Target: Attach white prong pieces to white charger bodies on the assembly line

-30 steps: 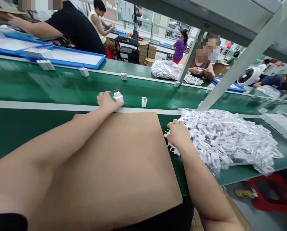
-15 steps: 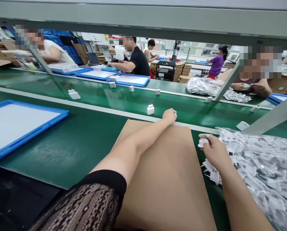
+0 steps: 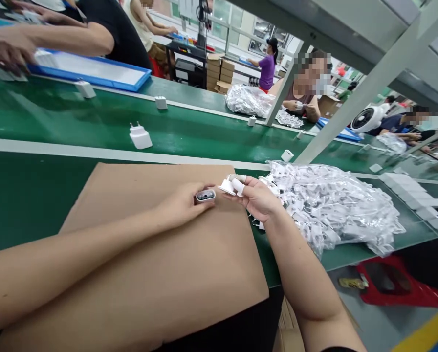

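My left hand [image 3: 184,205] is clamped on a small white charger [image 3: 205,196] with a shiny grey face, over the cardboard sheet [image 3: 138,274]. My right hand [image 3: 257,198] pinches a white adapter [image 3: 228,186] at the sheet's far edge, beside a heap of film-wrapped white adapters [image 3: 332,205] on the green conveyor belt [image 3: 76,117].

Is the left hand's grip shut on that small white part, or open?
Shut: the left hand pinches the small white part between its fingertips, above the cardboard sheet.

Head-worn camera looks forward and down, close above the hands [image 3: 182,204] [image 3: 253,196]
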{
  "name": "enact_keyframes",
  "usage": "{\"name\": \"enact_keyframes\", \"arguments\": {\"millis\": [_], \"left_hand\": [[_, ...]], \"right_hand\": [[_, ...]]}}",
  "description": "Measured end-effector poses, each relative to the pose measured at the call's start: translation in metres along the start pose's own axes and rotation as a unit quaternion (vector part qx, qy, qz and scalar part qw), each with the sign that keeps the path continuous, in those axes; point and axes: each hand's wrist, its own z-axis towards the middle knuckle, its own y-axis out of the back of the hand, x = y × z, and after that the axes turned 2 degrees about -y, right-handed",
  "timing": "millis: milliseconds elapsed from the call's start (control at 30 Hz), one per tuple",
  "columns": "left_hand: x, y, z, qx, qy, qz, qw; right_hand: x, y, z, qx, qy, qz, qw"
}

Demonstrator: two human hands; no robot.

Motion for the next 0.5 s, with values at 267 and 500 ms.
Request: {"name": "enact_keyframes", "arguments": {"millis": [267, 500], "left_hand": [[-0.001, -0.003, -0.012, -0.025, 0.017, -0.075, 0.997], [-0.002, 0.001, -0.011, -0.009, 0.023, -0.104, 0.994]], "right_hand": [[-0.021, -0.023, 0.004, -0.078, 0.126, -0.133, 0.980], [-0.038, -0.029, 0.009, -0.033, 0.221, -0.295, 0.929]]}}
